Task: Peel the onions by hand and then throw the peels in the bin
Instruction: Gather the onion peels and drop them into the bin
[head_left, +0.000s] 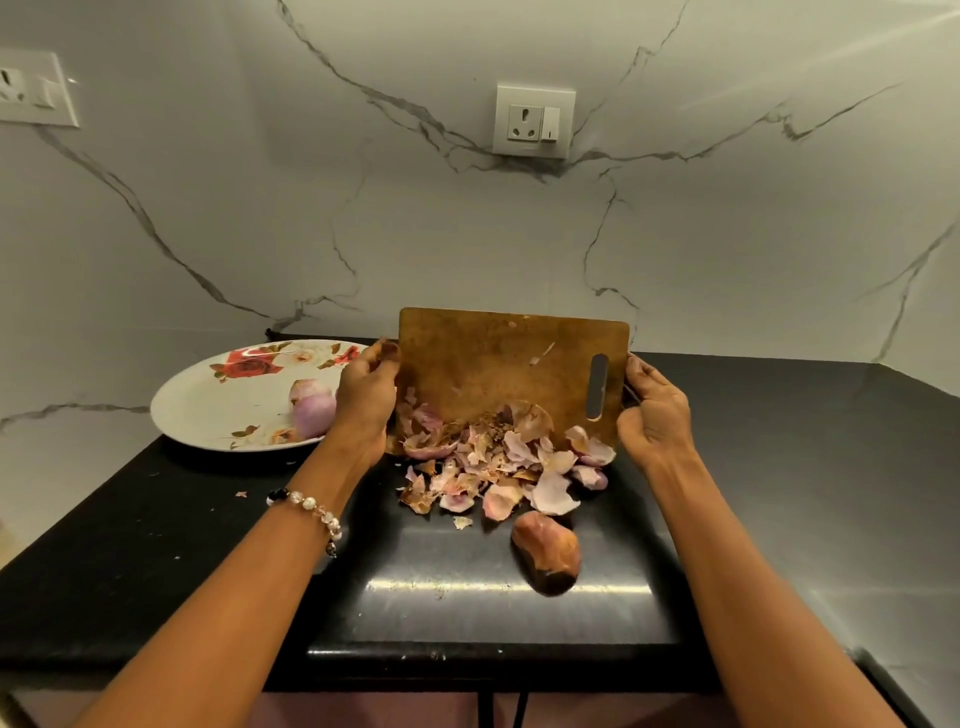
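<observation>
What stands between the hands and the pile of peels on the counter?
Nothing does. The left hand and right hand hold the tilted cutting board by its side edges, and the peels lie open at its lower edge. No bin is in view.

Both forearms stretched forward, bare, converging toward centre. Left hand (366, 400) raised, back of hand toward camera, fingers curled, pinching an edge on its side, thumb tip up top. Beaded bracelet (311, 512) on left wrist. Right hand (655, 413) opposite, wrist bent up, fingers curled round an edge, thumb alongside. Hands well apart, level.
</observation>
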